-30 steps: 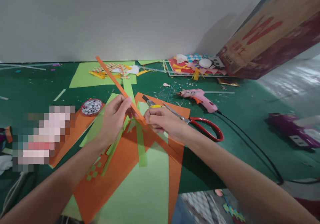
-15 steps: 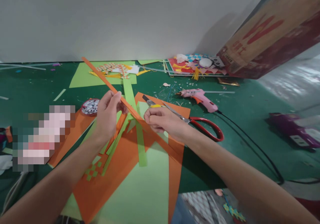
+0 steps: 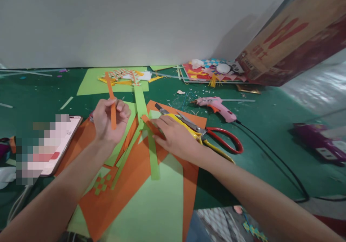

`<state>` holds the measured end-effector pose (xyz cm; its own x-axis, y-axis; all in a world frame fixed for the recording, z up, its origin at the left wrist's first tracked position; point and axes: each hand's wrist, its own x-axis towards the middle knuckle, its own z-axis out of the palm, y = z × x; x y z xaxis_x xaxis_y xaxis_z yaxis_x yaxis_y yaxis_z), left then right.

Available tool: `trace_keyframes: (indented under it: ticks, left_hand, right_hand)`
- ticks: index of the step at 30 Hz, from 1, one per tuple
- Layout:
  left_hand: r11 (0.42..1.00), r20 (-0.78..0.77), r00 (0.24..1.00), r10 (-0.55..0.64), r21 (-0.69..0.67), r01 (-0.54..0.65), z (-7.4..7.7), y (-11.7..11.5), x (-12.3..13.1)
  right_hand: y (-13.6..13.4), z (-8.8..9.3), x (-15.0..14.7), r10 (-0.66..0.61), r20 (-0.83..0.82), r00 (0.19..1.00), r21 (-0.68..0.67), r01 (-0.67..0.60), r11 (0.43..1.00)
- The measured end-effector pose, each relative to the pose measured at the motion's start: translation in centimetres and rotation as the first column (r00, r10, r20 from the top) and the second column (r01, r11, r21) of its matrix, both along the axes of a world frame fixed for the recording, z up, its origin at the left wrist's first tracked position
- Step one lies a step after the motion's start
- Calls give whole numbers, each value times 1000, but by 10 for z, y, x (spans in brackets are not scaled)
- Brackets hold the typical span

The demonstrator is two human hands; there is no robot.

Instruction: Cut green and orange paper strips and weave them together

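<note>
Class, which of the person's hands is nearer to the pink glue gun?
The right hand: it is below and left of the pink glue gun in view, while the left hand, holding an orange strip, is farther left.

One narrow orange paper strip (image 3: 109, 86), straight and flat, is pinched in the left hand (image 3: 104, 122), nearly upright, its top leaning slightly left and its lower end before the palm. A second orange strip (image 3: 147, 121) lies slantwise across a green strip (image 3: 154, 159), partly covered by the right hand (image 3: 177, 138).
</note>
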<state>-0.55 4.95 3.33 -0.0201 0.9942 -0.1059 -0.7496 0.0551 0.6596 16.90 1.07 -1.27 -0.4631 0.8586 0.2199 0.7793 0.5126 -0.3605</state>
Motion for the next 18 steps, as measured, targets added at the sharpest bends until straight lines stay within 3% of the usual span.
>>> trace_keyframes:
  ticks: [11, 18]
  left_hand:
    - [1000, 36, 999, -30, 0, 30, -5, -1, 1]
    - [998, 43, 998, -44, -31, 46, -6, -2, 2]
  right_hand:
    - [4, 0, 3, -86, -194, 977, -79, 72, 994]
    - [13, 4, 10, -142, -409, 901, -108, 106, 988]
